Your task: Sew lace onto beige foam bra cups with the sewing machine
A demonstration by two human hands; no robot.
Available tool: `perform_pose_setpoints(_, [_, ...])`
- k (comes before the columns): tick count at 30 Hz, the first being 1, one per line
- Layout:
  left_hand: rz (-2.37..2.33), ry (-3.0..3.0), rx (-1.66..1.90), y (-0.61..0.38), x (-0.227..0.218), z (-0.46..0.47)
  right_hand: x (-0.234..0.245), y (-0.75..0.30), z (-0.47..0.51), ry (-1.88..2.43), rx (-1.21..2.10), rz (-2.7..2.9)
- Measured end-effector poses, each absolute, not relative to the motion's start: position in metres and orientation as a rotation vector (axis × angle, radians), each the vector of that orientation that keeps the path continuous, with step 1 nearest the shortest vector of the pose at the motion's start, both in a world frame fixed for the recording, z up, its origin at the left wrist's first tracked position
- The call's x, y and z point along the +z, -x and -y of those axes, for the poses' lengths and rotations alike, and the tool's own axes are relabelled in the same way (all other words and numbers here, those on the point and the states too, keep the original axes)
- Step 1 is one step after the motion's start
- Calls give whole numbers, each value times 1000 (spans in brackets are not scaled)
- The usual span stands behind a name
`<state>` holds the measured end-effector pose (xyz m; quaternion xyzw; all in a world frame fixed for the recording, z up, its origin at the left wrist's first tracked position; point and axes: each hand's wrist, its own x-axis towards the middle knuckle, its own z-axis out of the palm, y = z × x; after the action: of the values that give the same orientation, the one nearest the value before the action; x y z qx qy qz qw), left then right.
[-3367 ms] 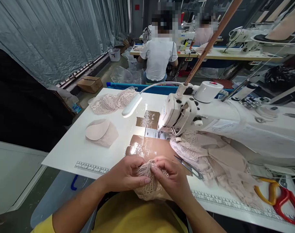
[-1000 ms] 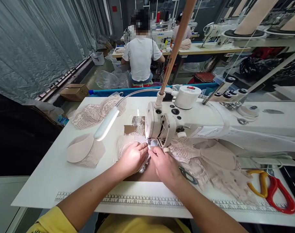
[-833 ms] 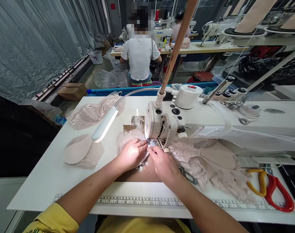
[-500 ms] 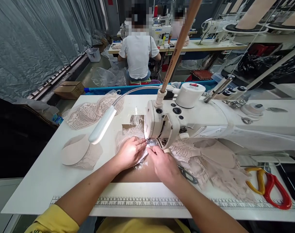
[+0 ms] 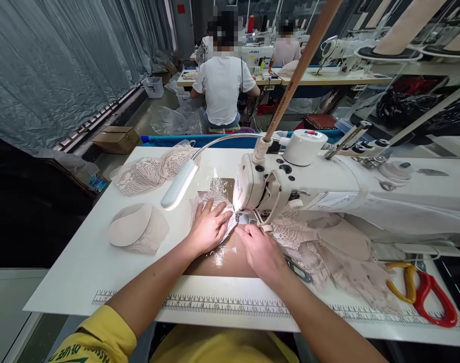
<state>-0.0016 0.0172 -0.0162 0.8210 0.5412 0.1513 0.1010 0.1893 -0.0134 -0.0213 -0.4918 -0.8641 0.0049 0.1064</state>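
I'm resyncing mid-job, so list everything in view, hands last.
Table: 1, white, beneath
Lace piece: 1, pale pink, by machine head
Sewing machines: several, white, nearest at table's right
Gooseneck lamp: 1, white, left of machine head
Lace garment: 1, pale pink, far left
Cup pieces: count unclear, beige, left
Lace heap: 1, pale pink, right
Snips: 1, grey, beside lace heap
Scissor handles: 2, yellow and red, far right
Co-workers: at least 2, white and pink tops, ahead
Cardboard box: 1, brown, left of table
Left hand: 1, bare, on lace piece
Right hand: 1, bare, near machine head
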Motion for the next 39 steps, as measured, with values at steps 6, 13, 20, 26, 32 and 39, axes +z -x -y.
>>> perform_pose_setpoints(6, [-1057, -2268, 392, 18, 3, 3, -23, -197, 15, 1178, 178, 2356])
perform_pose_setpoints(13, [-980, -2233, 735, 19, 20, 45, -22, -201, 15, 1099, 303, 2284])
perform_pose_setpoints(20, [-1181, -2565, 446, 2, -1, 30, -16, -201, 16, 1163, 261, 2447])
perform_pose_setpoints(26, [-1142, -2604, 411, 1, 0, 12, -15, -195, 15, 1424, 91, 2607])
perform_pose_setpoints(32, [-1180, -2618, 370, 1, -3, 5, -15, -192, 13, 1490, 84, 2590])
perform_pose_setpoints(39, [-1069, -2641, 321, 6, 1, -10, -15, -188, 11, 1536, 65, 2532])
